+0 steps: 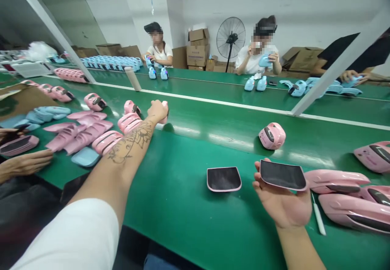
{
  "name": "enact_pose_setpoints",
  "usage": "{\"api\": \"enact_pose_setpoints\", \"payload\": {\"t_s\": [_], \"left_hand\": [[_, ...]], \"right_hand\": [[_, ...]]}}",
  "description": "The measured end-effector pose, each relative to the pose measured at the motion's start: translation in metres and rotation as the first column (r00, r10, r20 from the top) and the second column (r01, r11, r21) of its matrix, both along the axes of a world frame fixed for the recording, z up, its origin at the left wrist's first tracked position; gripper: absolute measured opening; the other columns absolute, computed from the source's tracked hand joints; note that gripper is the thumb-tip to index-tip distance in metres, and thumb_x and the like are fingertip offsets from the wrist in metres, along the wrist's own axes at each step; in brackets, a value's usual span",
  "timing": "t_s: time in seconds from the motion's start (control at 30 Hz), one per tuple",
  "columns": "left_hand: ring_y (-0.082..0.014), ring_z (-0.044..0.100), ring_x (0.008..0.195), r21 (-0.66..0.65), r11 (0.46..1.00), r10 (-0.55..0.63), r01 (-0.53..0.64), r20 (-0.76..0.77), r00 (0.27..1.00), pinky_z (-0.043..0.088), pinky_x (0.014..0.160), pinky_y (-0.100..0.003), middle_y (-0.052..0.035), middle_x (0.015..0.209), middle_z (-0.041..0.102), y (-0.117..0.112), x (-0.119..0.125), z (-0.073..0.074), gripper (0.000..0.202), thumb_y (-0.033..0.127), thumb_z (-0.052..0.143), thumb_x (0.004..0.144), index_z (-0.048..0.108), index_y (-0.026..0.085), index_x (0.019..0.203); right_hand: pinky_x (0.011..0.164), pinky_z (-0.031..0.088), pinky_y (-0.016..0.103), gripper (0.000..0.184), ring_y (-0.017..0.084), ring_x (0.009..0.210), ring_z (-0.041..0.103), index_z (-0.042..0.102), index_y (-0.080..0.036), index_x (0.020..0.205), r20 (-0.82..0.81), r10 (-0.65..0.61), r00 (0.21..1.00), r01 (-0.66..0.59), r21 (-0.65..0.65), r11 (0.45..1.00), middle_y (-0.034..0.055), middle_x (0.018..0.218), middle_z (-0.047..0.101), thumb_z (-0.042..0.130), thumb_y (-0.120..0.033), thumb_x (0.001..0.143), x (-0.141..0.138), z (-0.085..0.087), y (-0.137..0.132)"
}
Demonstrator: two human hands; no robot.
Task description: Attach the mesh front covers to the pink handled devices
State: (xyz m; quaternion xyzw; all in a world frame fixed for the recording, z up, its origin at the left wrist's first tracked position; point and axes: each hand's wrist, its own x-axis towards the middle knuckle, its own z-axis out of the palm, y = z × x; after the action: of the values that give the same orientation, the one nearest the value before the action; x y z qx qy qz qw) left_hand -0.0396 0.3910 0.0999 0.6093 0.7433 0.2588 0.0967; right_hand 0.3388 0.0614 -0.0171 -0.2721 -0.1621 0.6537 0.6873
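Left hand [157,112] gripped a pink part [165,113] at eleven o'clock; right hand [284,205] cradled a dark panel [282,175] at two, best kept level.

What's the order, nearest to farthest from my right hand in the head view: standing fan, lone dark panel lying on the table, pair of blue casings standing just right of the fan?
1. Dark panel: on the green table, just left of your right hand.
2. Pair of blue casings: farther forward, beyond the white strip.
3. Standing fan: farthest, back near the wall.
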Motion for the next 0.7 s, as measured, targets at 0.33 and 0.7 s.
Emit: {"api": "enact_pose_setpoints", "payload": {"t_s": [0.33, 0.7], "left_hand": [[-0.0185, 0.060, 0.063, -0.047, 0.942, -0.307, 0.334, 0.292, 0.906, 0.044, 0.059, -0.028, -0.0019, 0.064, 0.062, -0.224, -0.009, -0.037, 0.041, 0.055, 0.062, 0.086, 0.060, 0.019, 0.065], [-0.0330, 0.064, 0.126, -0.011, 0.876, -0.432, 0.483, 0.427, 0.794, 0.053, 0.106, -0.044, -0.0118, 0.149, 0.055, -0.339, 0.001, -0.086, 0.073, 0.050, 0.091, 0.066, 0.063, 0.023, 0.127]], "right_hand": [[0.119, 0.045, 0.051, 0.086, 0.032, 0.129, 0.068, 0.062, -0.027, 0.146, 0.264, 0.084, 0.961, -0.109, 0.081, 0.991, 0.0110, 0.154, 0.061, 0.060, -0.082, 0.079, -0.007, 0.021, -0.018], [0.110, 0.044, 0.073, 0.083, 0.044, 0.128, 0.068, 0.054, -0.031, 0.151, 0.287, 0.206, 0.935, -0.208, -0.023, 0.978, 0.0157, 0.154, 0.060, 0.052, -0.079, 0.084, -0.091, 0.047, -0.097]]}}
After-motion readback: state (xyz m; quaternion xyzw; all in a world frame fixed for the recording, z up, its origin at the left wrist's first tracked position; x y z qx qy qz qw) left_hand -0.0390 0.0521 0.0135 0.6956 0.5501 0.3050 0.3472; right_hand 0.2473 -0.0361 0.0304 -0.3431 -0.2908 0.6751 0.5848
